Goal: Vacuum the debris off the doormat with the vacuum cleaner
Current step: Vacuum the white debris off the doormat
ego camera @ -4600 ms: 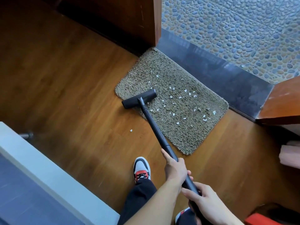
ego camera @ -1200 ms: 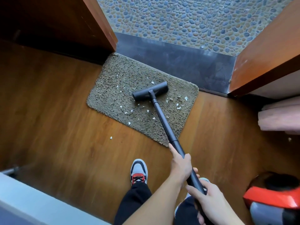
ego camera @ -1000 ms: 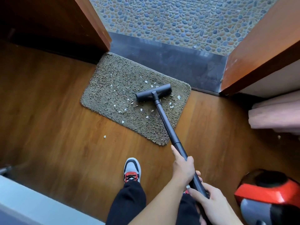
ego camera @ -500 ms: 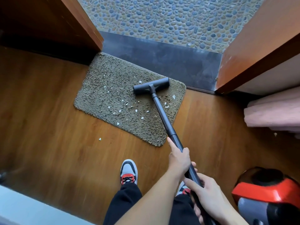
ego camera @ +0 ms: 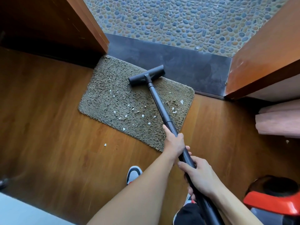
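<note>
A shaggy brown doormat (ego camera: 112,96) lies on the wooden floor against a dark threshold. Several small white debris scraps (ego camera: 142,115) dot its near half and right side. The black vacuum floor head (ego camera: 146,75) rests on the mat's far edge, touching the threshold. Its black wand (ego camera: 159,104) slants back toward me. My left hand (ego camera: 174,143) grips the wand higher up. My right hand (ego camera: 199,174) grips it lower, close behind the left. The red and grey vacuum body (ego camera: 274,203) sits at the bottom right.
One white scrap (ego camera: 105,144) lies on the wood floor (ego camera: 48,127) left of the mat. Dark threshold (ego camera: 186,65) and pebble tiles (ego camera: 178,21) lie beyond. Wooden door frames stand left (ego camera: 81,21) and right (ego camera: 267,51). My shoe (ego camera: 134,174) is near the wand; a pink cloth (ego camera: 279,122) lies right.
The floor head has been pushed forward across the mat from its middle to the far edge by the threshold. Fewer scraps remain in the swept strip. Both hands kept their grip.
</note>
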The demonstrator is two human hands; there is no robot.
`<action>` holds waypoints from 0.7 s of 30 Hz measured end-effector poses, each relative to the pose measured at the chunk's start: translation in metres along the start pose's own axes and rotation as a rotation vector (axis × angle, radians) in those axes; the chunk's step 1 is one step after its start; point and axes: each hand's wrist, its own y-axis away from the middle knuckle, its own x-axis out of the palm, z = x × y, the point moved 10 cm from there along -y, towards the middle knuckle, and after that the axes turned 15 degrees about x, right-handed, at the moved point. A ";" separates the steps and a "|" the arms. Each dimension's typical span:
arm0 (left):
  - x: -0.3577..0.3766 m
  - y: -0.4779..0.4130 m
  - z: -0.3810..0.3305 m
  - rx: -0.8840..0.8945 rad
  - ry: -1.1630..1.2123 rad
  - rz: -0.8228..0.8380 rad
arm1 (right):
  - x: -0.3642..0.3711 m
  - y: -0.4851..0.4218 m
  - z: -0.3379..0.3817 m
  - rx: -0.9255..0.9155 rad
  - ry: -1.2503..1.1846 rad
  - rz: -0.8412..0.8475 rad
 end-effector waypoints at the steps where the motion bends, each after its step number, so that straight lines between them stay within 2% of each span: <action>1: -0.004 -0.004 0.000 0.002 -0.010 -0.005 | 0.003 -0.002 0.003 -0.002 0.000 -0.001; 9: -0.017 0.001 0.007 0.005 -0.019 -0.030 | 0.014 0.002 -0.002 0.004 0.012 0.008; 16: -0.001 0.056 0.044 -0.065 0.016 0.018 | 0.016 0.030 -0.054 0.039 0.037 0.017; 21: 0.020 0.094 0.064 -0.081 -0.086 0.092 | 0.008 0.047 -0.096 0.066 0.067 -0.018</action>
